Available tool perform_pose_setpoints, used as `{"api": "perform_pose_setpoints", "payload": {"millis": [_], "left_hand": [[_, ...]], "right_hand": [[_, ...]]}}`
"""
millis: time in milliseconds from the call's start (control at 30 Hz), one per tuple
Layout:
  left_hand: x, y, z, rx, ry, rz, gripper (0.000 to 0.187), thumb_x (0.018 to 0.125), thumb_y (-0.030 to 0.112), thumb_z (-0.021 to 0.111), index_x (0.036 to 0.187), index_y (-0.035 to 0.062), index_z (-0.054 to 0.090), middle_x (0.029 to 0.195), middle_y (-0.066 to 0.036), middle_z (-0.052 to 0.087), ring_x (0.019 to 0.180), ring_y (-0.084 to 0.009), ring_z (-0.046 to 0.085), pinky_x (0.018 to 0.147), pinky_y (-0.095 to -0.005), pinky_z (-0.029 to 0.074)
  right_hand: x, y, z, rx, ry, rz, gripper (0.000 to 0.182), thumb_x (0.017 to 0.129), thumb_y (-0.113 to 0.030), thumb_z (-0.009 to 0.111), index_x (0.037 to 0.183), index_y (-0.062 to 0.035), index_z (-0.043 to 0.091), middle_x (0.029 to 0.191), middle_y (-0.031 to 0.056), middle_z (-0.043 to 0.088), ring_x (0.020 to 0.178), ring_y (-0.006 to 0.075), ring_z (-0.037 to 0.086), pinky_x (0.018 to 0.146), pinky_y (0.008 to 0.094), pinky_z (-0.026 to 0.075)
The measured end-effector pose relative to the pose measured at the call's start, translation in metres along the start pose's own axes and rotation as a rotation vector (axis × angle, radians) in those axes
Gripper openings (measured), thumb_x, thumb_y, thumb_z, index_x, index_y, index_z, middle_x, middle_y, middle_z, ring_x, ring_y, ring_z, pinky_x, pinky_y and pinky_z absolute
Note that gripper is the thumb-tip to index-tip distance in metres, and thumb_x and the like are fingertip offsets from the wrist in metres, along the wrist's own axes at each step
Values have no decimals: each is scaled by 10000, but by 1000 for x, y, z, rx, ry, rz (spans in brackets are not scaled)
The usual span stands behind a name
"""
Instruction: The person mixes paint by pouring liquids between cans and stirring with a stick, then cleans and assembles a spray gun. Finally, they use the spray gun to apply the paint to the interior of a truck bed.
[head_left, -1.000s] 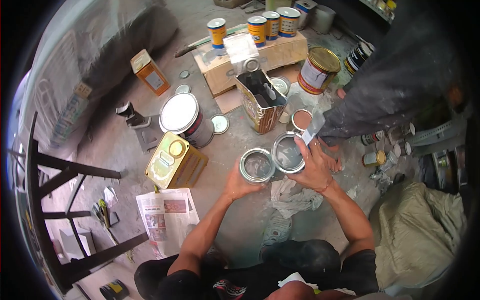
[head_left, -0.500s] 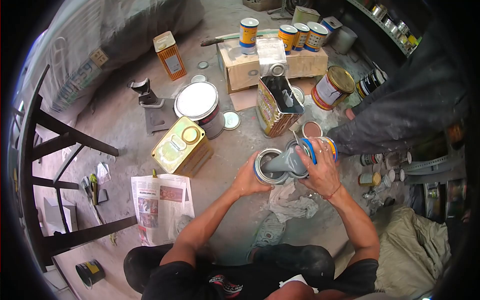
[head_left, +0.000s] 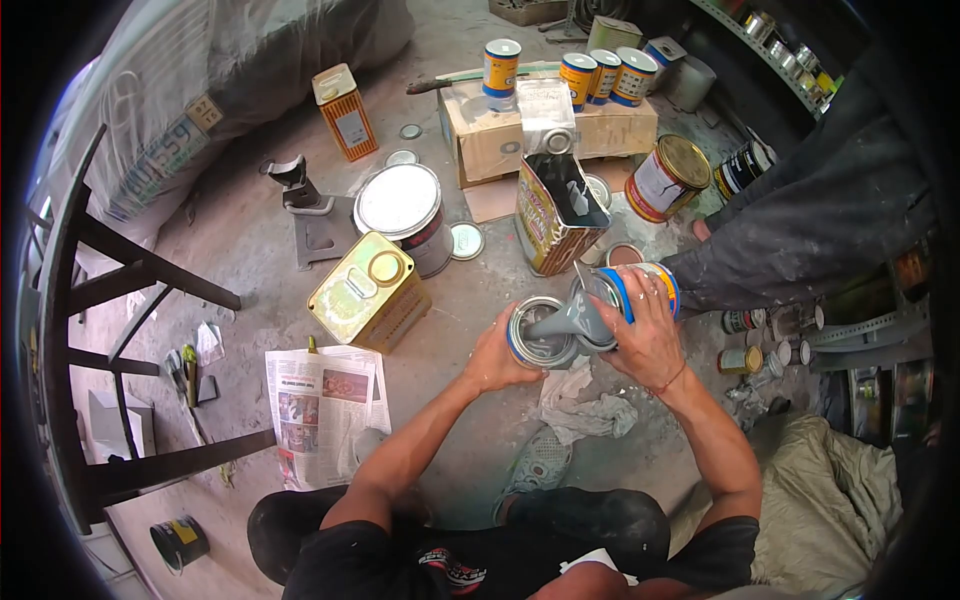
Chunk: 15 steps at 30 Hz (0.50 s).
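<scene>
My left hand (head_left: 497,352) is wrapped round an open paint can (head_left: 541,333) with grey paint inside. Tilted over it from the right is a second can (head_left: 640,290) with a blue and orange label, gripped by my right hand (head_left: 645,335). Grey paint (head_left: 572,318) runs from its mouth into the left can. A thin stick (head_left: 582,272) pokes up at the tilted can's rim. On the floor just below the cans lies a crumpled white rag (head_left: 590,405). Beyond them stands an open rectangular tin (head_left: 560,220).
A gold rectangular tin (head_left: 370,290) and a big white-lidded can (head_left: 398,205) stand left of centre, near newspaper (head_left: 325,415). Several labelled cans (head_left: 605,75) sit on a cardboard box (head_left: 485,135). A person's dark trouser leg (head_left: 790,245) is close on the right. A black metal frame (head_left: 150,365) stands left.
The stream of grey paint has become narrower. Both hands keep their grip on the cans and hold nearly the same place; the view has shifted slightly.
</scene>
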<state>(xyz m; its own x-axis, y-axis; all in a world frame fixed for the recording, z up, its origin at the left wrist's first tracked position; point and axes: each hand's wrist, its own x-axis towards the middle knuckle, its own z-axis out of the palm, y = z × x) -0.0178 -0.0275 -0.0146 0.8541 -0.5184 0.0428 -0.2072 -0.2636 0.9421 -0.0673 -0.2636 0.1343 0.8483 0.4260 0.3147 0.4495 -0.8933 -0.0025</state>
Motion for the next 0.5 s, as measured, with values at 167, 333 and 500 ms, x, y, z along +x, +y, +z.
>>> {"api": "perform_pose_setpoints", "payload": {"millis": [167, 333, 500], "left_hand": [[0, 2, -1, -5, 2, -19, 1189, 521, 314, 919, 1474, -23, 292, 1349, -209, 570, 1260, -364, 560, 1064, -419, 451], [0, -9, -2, -96, 29, 12, 1187, 518, 302, 929, 1471, -20, 299, 1355, -198, 570, 1261, -326, 569, 1067, -399, 450], [0, 5, -22, -149, 79, -12, 1180, 511, 299, 941, 1462, -17, 318, 1356, -194, 569, 1248, -302, 576, 1065, -389, 448]], "right_hand": [[3, -6, -3, 155, 17, 140, 918, 596, -192, 895, 1415, -139, 483, 1370, 258, 460, 1249, 469, 480, 1062, 538, 396], [-7, -4, 18, 508, 135, 375, 1116, 576, -195, 932, 1497, -36, 322, 1315, 239, 513, 1205, 414, 533, 1029, 455, 442], [-30, -12, 76, 802, 436, 635, 1178, 564, -208, 943, 1511, -5, 271, 1279, 213, 553, 1179, 365, 568, 993, 438, 461]]}}
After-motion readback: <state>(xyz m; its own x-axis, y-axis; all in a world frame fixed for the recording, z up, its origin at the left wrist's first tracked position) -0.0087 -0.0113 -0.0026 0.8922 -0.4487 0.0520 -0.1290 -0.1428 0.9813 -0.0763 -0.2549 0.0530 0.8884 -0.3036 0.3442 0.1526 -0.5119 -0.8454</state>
